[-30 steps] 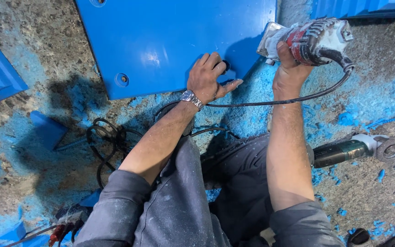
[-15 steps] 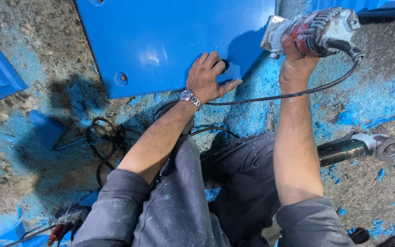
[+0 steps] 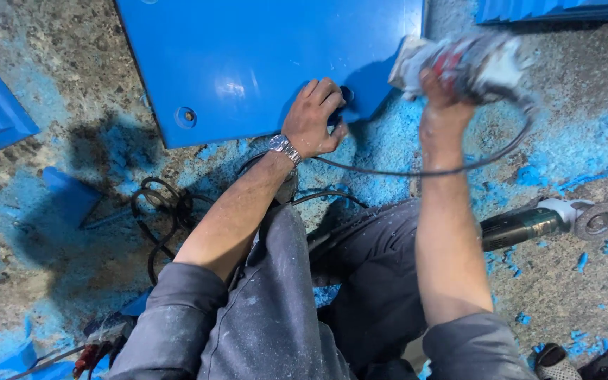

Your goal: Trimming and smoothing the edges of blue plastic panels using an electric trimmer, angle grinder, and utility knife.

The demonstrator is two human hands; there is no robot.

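1. Left hand (image 3: 316, 119) lies flat, fingers spread, on the near edge of the blue panel (image 3: 262, 56), pressing beside a dark hole; nothing clamped in it. A metal wristwatch (image 3: 284, 148) sits on that wrist.
2. Right hand (image 3: 439, 112) is closed around a small power tool (image 3: 466, 65), grey and red, blurred, raised off the floor just right of the left hand, at the panel's right edge.
3. Black cord (image 3: 423, 171) sags from the tool, running under both forearms toward the left hand.
4. Panel lies flat on the floor (image 3: 65, 84), ahead of both hands; a second round hole (image 3: 186, 117) sits left of the left hand.
5. Angle grinder (image 3: 540, 224) lies idle on the floor, right of the right forearm, well apart from the hands.
6. Coiled cables (image 3: 160, 211) lie left of the left forearm; blue shavings (image 3: 388, 151) cover the floor around the hands.
7. Step, as judged: tool is being brought to the panel edge while the left hand steadies the sheet; contact not made yet.
8. Next move likely calls for lowering the tool squarely onto the edge, keeping the cord and left fingers clear.
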